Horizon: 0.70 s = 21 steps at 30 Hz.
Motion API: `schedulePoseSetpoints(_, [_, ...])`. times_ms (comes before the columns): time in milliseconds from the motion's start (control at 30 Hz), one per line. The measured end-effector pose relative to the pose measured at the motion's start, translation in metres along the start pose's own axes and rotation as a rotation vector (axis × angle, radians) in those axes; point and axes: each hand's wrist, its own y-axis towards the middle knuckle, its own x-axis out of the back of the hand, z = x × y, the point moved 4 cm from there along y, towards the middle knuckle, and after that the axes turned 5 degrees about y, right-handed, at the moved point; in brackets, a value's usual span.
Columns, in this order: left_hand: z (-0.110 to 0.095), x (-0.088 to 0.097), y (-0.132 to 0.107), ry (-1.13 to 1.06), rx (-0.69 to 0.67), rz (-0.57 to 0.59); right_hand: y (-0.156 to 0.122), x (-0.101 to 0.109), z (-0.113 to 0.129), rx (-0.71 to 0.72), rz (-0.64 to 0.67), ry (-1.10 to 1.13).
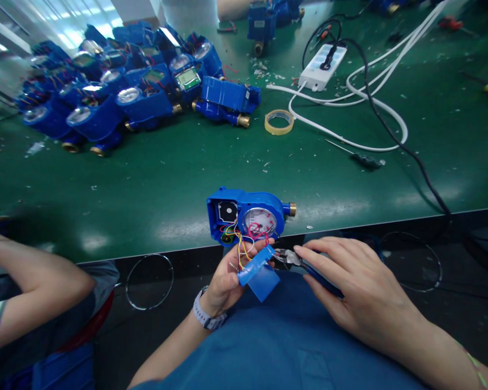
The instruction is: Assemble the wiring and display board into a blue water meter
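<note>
Our left hand pinches blue strip, near meter at surface edge; our right hand clasps pliers, tips by strip's end. We should brace strip, leave wires slack, check tips' bite, squeeze lightly.

Bench, from view centre: tape roll flat, 1 o'clock; white power strip beyond, 1 o'clock; screwdriver, 2–3 o'clock.

No text or number is legible. Print on the near water meter's dial is too small to read.
</note>
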Motion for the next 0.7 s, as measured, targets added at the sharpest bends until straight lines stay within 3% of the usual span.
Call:
schedulePoseSetpoints(233, [-0.005,0.014,-0.006,0.098,0.066,-0.036,0.007,0.004,0.005,0.027,0.023,-0.017])
schedulePoseSetpoints(367, [-0.002,0.023,-0.007,0.174,0.110,0.005,0.013,0.002,0.008,0.035,0.051,-0.020])
schedulePoseSetpoints(700, [-0.005,0.023,0.005,0.250,0.101,0.093,0.018,-0.005,0.006,0.024,0.102,-0.036])
